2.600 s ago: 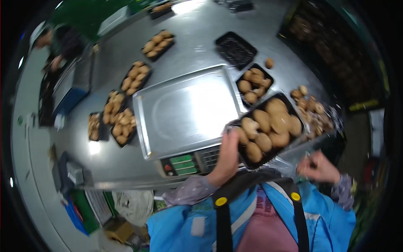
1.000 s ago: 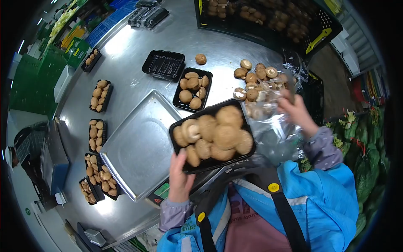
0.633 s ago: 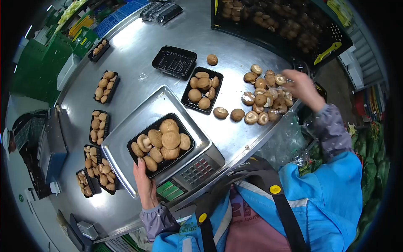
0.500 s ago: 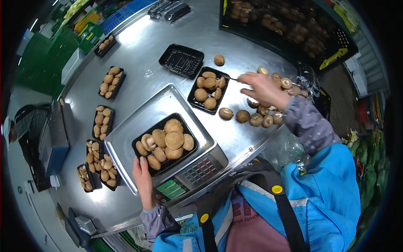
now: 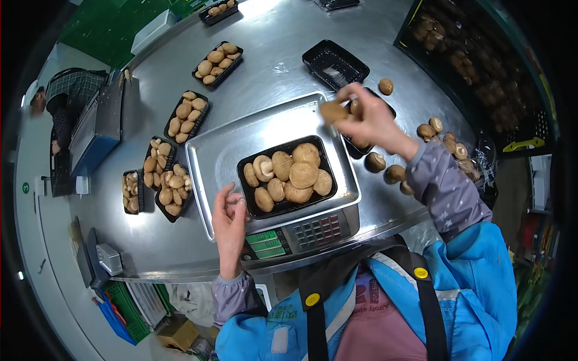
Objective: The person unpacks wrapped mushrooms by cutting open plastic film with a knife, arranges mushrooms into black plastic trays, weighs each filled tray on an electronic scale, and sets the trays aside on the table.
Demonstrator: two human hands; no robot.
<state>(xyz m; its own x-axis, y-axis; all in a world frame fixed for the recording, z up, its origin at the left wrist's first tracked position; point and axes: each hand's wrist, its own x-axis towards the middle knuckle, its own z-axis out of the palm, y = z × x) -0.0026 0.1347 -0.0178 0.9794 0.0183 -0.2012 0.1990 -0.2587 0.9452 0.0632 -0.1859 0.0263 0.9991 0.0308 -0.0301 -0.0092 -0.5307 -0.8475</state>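
A black tray (image 5: pixel 269 212) full of brown mushrooms rests on the metal pan (image 5: pixel 208 162) of a digital scale (image 5: pixel 316 233). My left hand (image 5: pixel 230 219) is at the tray's left side, fingers apart, holding nothing. My right hand (image 5: pixel 370 120) is raised over the pan's right edge, its fingers closed on a brown mushroom (image 5: pixel 333 112) that is slightly blurred. Beneath this hand a second black tray (image 5: pixel 388 103) is partly hidden. Loose mushrooms (image 5: pixel 395 173) lie to its right, and one (image 5: pixel 386 86) sits above it.
An empty black tray (image 5: pixel 335 63) lies beyond the scale. Several filled trays (image 5: pixel 186 117) line the left of the metal table (image 5: pixel 265 72). A dark crate (image 5: pixel 481 72) of mushrooms stands at the right, near clear plastic wrap. A person (image 5: pixel 69 90) is at the far left.
My right hand has moved left from the loose mushrooms and now holds one near the pan. My left hand has come slightly off the tray. The view has turned and shifted.
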